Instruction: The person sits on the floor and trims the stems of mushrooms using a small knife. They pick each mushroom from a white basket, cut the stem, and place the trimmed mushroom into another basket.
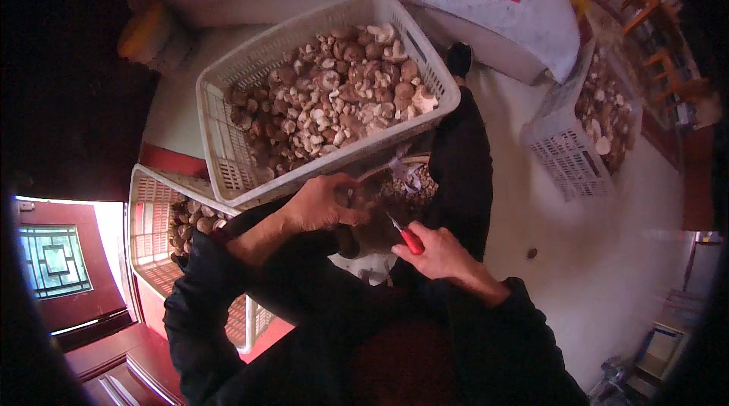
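My right hand (437, 252) grips the red handle of a small knife (411, 240), its thin blade pointing up and left. My left hand (319, 204) is curled around a brown mushroom (348, 196), blurred and partly hidden by the fingers. The knife tip is apart from the left hand. Just beyond them stands a large pale plastic crate (219, 150) with many brown-capped mushrooms (336, 93) in it. Between my legs, a container with small cut pieces, probably mushroom stems (413, 184), is partly hidden; a pale purplish strip (407, 170) lies on them.
At the left stands another plastic crate (151, 224) holding mushrooms (196, 221). A third crate (561, 150) with mushroom pieces is on the floor at the right. A small dark piece (532, 253) lies on the pale floor. Cloth-covered furniture (478, 13) stands beyond.
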`<state>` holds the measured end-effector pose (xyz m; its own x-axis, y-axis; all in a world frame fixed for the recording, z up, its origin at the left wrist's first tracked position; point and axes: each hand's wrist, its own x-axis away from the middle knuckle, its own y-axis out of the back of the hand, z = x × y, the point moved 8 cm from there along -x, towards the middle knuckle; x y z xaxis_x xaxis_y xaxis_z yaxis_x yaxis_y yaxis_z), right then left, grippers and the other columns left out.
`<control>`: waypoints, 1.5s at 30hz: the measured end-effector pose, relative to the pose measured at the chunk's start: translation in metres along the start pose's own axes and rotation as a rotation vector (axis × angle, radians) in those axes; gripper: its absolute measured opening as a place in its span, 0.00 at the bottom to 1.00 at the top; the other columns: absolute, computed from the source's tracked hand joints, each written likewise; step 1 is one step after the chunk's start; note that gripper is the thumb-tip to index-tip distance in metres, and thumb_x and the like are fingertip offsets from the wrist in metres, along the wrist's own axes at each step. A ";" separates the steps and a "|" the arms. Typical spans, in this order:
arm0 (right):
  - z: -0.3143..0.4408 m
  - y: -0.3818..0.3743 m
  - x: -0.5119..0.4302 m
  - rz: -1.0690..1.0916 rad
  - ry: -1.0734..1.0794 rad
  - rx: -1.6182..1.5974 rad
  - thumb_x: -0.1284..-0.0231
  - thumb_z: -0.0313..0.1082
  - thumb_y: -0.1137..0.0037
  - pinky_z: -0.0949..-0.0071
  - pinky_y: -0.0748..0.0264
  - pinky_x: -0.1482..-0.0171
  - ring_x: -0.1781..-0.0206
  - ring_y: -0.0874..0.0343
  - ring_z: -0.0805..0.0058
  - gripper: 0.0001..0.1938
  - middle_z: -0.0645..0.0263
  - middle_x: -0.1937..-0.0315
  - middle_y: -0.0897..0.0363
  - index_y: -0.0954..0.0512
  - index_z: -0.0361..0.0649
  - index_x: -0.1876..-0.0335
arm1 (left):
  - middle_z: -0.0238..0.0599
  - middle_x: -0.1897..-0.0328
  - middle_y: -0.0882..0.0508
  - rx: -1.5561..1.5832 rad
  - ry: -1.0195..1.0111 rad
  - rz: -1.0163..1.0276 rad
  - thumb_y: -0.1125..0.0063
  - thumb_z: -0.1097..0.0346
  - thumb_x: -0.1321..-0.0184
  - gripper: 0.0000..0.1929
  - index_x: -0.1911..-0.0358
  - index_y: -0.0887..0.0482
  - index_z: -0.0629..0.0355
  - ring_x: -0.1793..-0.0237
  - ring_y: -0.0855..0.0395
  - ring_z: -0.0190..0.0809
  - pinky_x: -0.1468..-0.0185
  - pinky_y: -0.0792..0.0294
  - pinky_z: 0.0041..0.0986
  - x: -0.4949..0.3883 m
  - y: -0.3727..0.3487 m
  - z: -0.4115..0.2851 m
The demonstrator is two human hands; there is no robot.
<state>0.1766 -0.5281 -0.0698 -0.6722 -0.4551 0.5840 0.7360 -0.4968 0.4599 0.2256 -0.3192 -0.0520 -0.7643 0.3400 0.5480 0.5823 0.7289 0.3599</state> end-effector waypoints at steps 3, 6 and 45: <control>-0.011 -0.011 0.001 -0.001 -0.006 -0.168 0.38 0.56 0.39 0.56 0.20 0.52 0.55 0.16 0.44 0.25 0.46 0.62 0.16 0.25 0.43 0.46 | 0.37 0.63 0.12 0.234 0.131 0.159 0.24 0.56 0.49 0.30 0.46 0.20 0.65 0.65 0.17 0.32 0.65 0.27 0.23 0.003 -0.014 0.009; -0.012 -0.004 0.003 -0.070 0.047 -0.364 0.38 0.56 0.38 0.58 0.20 0.50 0.53 0.15 0.49 0.28 0.48 0.58 0.16 0.26 0.42 0.42 | 0.33 0.65 0.13 0.515 0.043 0.121 0.25 0.55 0.45 0.32 0.41 0.24 0.65 0.70 0.19 0.29 0.73 0.31 0.20 0.001 -0.010 -0.005; -0.017 0.031 -0.092 0.062 -0.053 -0.426 0.46 0.61 0.32 0.62 0.25 0.40 0.44 0.20 0.57 0.43 0.47 0.46 0.22 0.33 0.37 0.32 | 0.47 0.50 0.15 -0.814 -0.334 -0.693 0.35 0.57 0.43 0.23 0.46 0.24 0.57 0.55 0.16 0.58 0.49 0.25 0.45 -0.297 0.122 0.009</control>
<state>0.2601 -0.5140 -0.1204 -0.6143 -0.4608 0.6405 0.6686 -0.7351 0.1123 0.5211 -0.3257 -0.1771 -0.9585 0.2429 -0.1491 -0.0843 0.2580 0.9625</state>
